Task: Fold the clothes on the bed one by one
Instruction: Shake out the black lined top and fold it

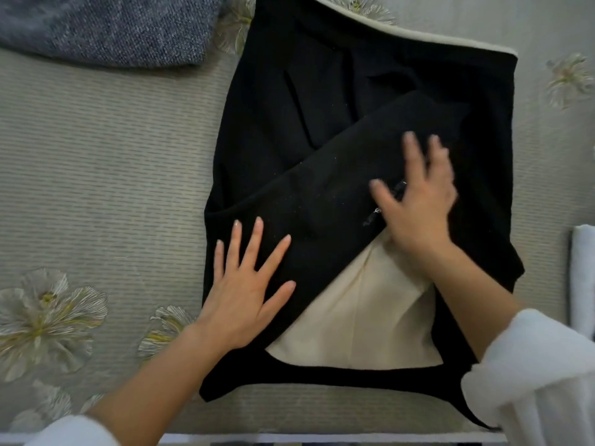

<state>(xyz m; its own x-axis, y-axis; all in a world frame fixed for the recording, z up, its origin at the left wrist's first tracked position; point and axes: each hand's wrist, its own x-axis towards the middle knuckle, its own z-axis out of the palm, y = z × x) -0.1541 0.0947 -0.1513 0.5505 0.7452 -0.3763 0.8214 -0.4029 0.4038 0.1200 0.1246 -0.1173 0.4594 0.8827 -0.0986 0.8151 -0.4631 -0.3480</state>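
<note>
Now the black garment (354, 123) lies flat mid-bed with a sleeve folded diagonally across it and cream lining showing below. The left hand (248, 284) presses spread-fingered on the fold while the blurred right hand (415, 201), fingers open, rests on the sleeve, so smoothing outward from the crease should keep it flat. A grey-blue knit (106, 27) waits top left and a white folded item (584, 278) sits at the right edge, both apart from the work.

Black garment (370, 101) with cream lining (363, 310), partly folded flat mid-bed; blue-grey knit garment (106, 27) bunched far left.
</note>
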